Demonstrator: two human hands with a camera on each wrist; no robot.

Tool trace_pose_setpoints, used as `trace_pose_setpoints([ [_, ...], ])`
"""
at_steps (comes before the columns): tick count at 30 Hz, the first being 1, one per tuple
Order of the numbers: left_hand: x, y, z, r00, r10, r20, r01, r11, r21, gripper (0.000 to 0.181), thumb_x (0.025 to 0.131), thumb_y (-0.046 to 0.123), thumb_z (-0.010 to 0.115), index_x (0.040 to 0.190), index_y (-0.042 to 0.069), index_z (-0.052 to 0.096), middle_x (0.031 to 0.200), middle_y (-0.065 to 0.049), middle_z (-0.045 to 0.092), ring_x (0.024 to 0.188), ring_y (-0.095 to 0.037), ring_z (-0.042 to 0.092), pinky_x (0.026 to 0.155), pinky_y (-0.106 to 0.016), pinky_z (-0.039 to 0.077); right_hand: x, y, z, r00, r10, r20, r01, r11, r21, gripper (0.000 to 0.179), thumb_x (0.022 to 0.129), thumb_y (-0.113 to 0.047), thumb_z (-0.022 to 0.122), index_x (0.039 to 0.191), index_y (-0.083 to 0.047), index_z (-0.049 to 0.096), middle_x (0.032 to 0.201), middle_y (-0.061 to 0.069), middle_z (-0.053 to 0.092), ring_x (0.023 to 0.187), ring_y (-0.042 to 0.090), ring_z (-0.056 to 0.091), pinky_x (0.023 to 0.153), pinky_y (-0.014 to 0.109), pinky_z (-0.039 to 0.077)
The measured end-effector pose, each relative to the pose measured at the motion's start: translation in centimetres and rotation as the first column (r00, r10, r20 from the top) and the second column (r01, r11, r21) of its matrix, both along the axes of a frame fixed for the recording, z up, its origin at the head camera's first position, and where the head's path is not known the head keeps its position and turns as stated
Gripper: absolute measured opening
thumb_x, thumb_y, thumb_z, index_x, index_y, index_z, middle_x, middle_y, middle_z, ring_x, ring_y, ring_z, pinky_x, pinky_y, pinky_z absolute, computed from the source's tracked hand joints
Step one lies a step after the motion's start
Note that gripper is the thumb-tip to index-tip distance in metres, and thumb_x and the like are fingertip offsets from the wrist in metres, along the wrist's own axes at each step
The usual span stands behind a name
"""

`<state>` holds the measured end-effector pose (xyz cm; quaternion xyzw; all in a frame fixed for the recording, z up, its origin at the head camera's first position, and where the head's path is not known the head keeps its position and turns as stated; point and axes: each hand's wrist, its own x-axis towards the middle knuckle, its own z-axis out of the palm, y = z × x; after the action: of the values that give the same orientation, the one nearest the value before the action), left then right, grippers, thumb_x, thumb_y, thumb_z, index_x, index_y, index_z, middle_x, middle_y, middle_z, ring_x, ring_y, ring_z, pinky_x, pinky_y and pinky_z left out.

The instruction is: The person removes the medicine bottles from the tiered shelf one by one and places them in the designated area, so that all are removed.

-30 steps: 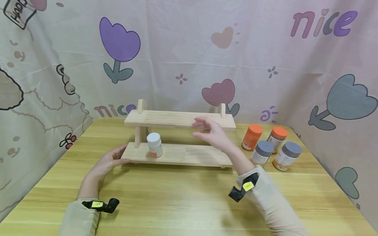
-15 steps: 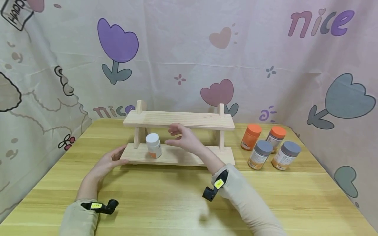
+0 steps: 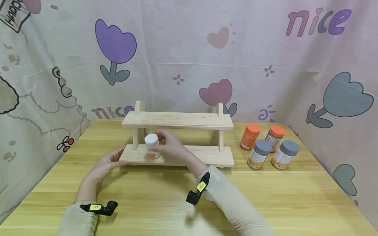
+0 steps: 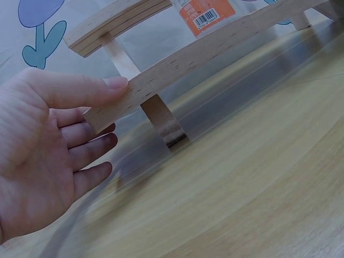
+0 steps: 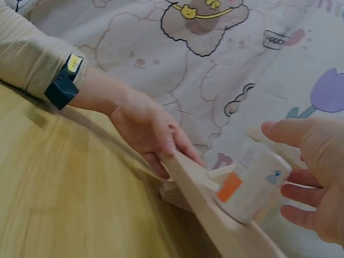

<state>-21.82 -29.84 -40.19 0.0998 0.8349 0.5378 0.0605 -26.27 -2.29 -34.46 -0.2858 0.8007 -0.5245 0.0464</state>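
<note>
A two-tier wooden shelf (image 3: 183,155) stands on the table. My left hand (image 3: 102,165) grips the left end of its lower board, the thumb (image 4: 115,83) on the board and the other fingers underneath. On the left part of that board a white bottle (image 3: 150,141) with a white cap and an orange label patch stands upright. My right hand (image 3: 172,147) is at the bottle from the right, thumb across its front and fingers behind it. In the right wrist view these fingers (image 5: 301,193) are spread beside the bottle.
Right of the shelf stand two orange-capped bottles, one orange (image 3: 250,136) and one clear (image 3: 275,137). In front of them are two grey-capped bottles, one nearer the shelf (image 3: 259,154) and one farther right (image 3: 284,154). A patterned cloth (image 3: 177,49) hangs behind the table (image 3: 165,203).
My right hand has moved left along the front of the shelf and reached the white bottle. My left hand has stayed on the shelf's end.
</note>
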Motion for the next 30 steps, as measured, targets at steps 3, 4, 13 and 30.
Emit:
trace_pose_setpoints([
  [3, 0.0, 0.0, 0.0, 1.000, -0.004, -0.005, 0.004, 1.000, 0.018, 0.078, 0.088, 0.015, 0.063, 0.146, -0.004, 0.013, 0.149, -0.026, 0.015, 0.135, -0.042, 0.017, 0.099, -0.013, 0.031, 0.2, -0.3, -0.1, 1.000, -0.015, -0.003, 0.015, 1.000, -0.005, 0.051, 0.079, -0.018, 0.075, 0.124, -0.006, 0.053, 0.111, 0.000, 0.060, 0.097, 0.011, 0.056, 0.083, 0.023, 0.046],
  [4, 0.0, 0.0, 0.0, 1.000, -0.005, -0.008, 0.005, 1.000, 0.020, 0.078, 0.088, 0.015, 0.063, 0.146, -0.004, 0.013, 0.149, -0.026, 0.015, 0.135, -0.042, 0.017, 0.093, -0.007, 0.031, 0.3, -0.4, -0.1, 1.000, -0.022, -0.005, 0.022, 1.000, -0.010, 0.050, 0.080, -0.017, 0.074, 0.123, -0.005, 0.053, 0.111, 0.001, 0.060, 0.096, 0.011, 0.056, 0.083, 0.023, 0.046],
  [13, 0.0, 0.1, 0.2, 1.000, 0.004, -0.004, -0.004, 1.000, 0.003, 0.078, 0.089, 0.016, 0.062, 0.146, -0.003, 0.013, 0.149, -0.026, 0.015, 0.134, -0.043, 0.017, 0.107, -0.047, 0.021, 0.3, -0.6, -0.2, 0.996, -0.054, -0.071, 0.057, 0.998, 0.033, 0.049, 0.080, -0.018, 0.074, 0.123, -0.004, 0.054, 0.110, 0.003, 0.061, 0.093, 0.011, 0.057, 0.079, 0.021, 0.046],
  [30, 0.0, 0.1, 0.1, 1.000, -0.007, -0.008, 0.007, 1.000, -0.001, 0.078, 0.089, 0.016, 0.062, 0.146, -0.003, 0.013, 0.149, -0.026, 0.015, 0.134, -0.043, 0.017, 0.104, -0.021, 0.029, 1.0, 0.8, 0.1, 0.987, -0.013, -0.160, 0.026, 0.996, 0.082, 0.045, 0.080, -0.021, 0.074, 0.119, -0.005, 0.056, 0.106, 0.002, 0.061, 0.090, 0.011, 0.057, 0.077, 0.020, 0.047],
])
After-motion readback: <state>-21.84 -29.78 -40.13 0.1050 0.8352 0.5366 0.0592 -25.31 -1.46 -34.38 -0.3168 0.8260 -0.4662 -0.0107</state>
